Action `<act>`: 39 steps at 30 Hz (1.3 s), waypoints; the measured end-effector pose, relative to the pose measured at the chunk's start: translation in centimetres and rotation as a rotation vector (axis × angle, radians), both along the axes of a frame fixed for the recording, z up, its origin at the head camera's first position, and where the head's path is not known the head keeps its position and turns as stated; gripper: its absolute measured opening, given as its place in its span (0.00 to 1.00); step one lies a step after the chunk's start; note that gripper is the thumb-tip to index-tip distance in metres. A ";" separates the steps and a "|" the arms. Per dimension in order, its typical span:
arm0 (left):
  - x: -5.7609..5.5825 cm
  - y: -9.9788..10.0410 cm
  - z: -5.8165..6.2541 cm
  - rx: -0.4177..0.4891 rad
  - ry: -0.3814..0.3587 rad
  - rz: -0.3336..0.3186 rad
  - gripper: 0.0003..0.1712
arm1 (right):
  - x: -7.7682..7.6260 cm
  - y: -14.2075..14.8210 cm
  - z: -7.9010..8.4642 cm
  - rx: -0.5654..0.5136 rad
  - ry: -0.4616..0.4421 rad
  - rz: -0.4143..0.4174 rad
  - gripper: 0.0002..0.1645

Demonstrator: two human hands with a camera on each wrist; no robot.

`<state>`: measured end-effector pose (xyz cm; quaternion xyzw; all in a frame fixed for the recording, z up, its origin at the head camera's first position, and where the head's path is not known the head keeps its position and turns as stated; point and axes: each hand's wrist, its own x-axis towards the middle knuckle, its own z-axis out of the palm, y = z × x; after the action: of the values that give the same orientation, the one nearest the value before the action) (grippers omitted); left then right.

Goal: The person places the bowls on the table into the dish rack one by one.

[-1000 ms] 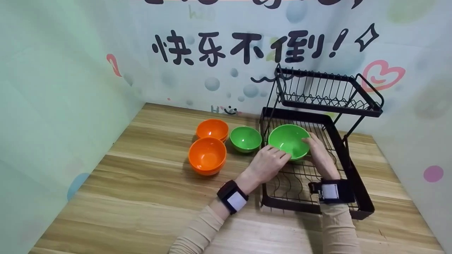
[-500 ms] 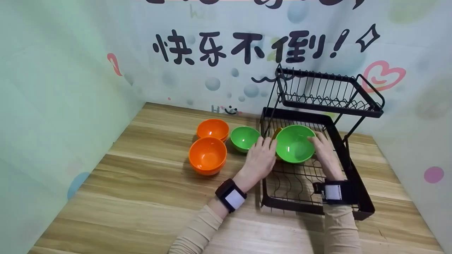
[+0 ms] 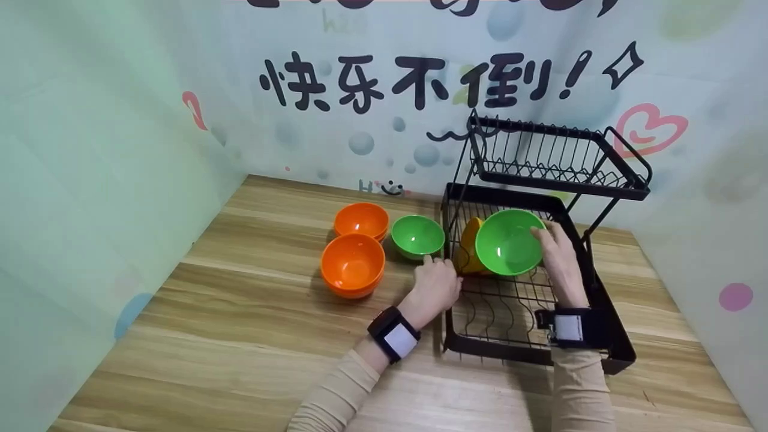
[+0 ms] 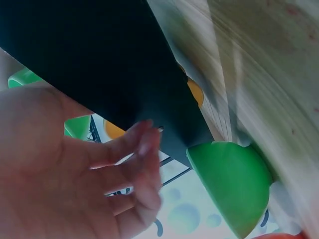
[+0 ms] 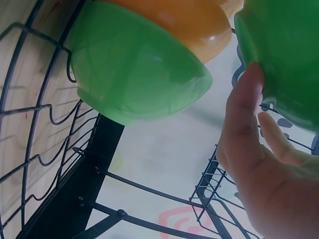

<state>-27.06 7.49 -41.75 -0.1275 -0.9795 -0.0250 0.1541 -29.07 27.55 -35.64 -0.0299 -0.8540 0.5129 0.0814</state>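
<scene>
My right hand (image 3: 561,255) grips the right rim of a green bowl (image 3: 510,243), thumb inside, over the lower tier of a black dish rack (image 3: 540,354). Left of that bowl, an orange-yellow bowl (image 3: 470,247) stands on its side in the rack. In the right wrist view another green bowl (image 5: 134,64) leans among the rack wires; the held bowl hides it from the head view. My left hand (image 3: 437,285) is beside the rack's left wall with loosely bent fingers and holds nothing. Just beyond it sits a smaller green bowl (image 3: 418,237) on the table.
Two groups of orange bowls stand on the wooden table (image 3: 240,336) at left: a near stack (image 3: 352,264) and a far stack (image 3: 362,221). The rack's raised upper tier (image 3: 558,156) overhangs the back right. A printed cloth (image 3: 312,138) hangs behind.
My left hand has let go of the green bowl and moved left and down to the rack's side. My right hand has shifted the bowl rightward, uncovering the orange-yellow bowl.
</scene>
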 end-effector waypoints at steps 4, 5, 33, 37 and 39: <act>0.0 0.2 0.2 0.007 -0.099 0.013 0.16 | 0.1 0.2 0.1 0.012 0.003 -0.043 0.34; 0.1 0.3 0.2 0.007 -0.119 0.013 0.16 | 0.1 0.2 0.1 0.005 0.003 -0.055 0.34; 0.4 0.9 0.1 0.002 -0.110 0.047 0.15 | -1.2 4.3 0.5 0.034 0.065 -0.306 0.35; 0.4 0.9 0.1 0.001 -0.099 0.046 0.15 | -1.9 4.8 0.5 0.076 0.070 -0.346 0.34; 0.5 0.8 0.0 -0.002 -0.077 0.042 0.16 | -2.3 5.0 0.4 0.091 0.085 -0.370 0.34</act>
<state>-26.57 8.34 -41.74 -0.1061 -0.9872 -0.0257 0.1166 -31.34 32.53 -35.27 -0.1611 -0.8521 0.4509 0.2114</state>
